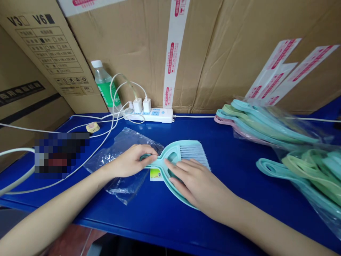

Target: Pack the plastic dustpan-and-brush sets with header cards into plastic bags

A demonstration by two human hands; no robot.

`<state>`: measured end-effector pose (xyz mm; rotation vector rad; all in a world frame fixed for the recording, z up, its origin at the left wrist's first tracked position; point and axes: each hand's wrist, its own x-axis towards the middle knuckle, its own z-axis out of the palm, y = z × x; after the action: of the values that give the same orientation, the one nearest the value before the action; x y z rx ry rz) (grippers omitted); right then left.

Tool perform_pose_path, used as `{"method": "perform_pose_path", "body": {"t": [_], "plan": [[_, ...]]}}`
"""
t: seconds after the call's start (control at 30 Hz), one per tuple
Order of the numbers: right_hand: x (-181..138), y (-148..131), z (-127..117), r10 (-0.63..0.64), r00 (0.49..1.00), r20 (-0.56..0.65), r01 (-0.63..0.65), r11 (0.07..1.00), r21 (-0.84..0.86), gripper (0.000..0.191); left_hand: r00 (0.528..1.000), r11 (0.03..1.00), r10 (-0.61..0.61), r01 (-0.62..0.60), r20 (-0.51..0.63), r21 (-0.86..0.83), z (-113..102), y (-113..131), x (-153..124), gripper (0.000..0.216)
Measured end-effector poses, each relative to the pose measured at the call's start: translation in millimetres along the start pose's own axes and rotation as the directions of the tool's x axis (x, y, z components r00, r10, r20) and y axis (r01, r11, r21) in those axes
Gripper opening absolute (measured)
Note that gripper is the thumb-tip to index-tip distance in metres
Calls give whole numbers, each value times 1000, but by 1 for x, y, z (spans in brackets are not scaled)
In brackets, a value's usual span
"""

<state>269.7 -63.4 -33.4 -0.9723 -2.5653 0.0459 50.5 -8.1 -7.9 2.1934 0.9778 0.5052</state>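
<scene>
A mint-green dustpan with a small brush [183, 153] lying in it rests on the blue table [165, 213]. My left hand [130, 160] curls its fingers round the handle end of the set, over a clear plastic bag [117, 153]. My right hand [194, 181] lies flat on the pan with fingers stretched out, pressing it down. A small yellow-green label [156, 175] peeks out under the handle.
Bagged stacks of pastel dustpan sets [266, 124] fill the right side. A white power strip [156, 114] with chargers and cables, a green bottle [105, 85] and a yellow tag [92, 127] sit at the back. Cardboard boxes [213, 53] wall the rear.
</scene>
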Motion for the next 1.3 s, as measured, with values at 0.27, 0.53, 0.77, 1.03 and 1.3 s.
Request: {"method": "perform_pose_path", "body": {"t": [0.27, 0.53, 0.77, 1.03, 1.3], "plan": [[1, 21, -20, 187, 982, -24, -185, 979, 81, 38, 994, 987, -91, 98, 62, -126, 1, 0, 1, 33], [3, 54, -26, 602, 798, -38, -557, 759, 336, 81, 994, 973, -112, 111, 6, -203, -8, 3, 0, 36], [17, 43, -43, 743, 548, 384, -605, 35, 795, 98, 996, 979, -80, 71, -40, -189, -12, 1, 0, 36], [21, 38, -35, 717, 542, 438, -534, -109, 839, 87, 996, 999, -44, 44, 76, 13, -17, 12, -6, 31], [14, 59, -37, 751, 606, 261, -658, 290, 695, 50, 990, 997, -52, 45, 134, 55, -27, 7, -6, 35]]}}
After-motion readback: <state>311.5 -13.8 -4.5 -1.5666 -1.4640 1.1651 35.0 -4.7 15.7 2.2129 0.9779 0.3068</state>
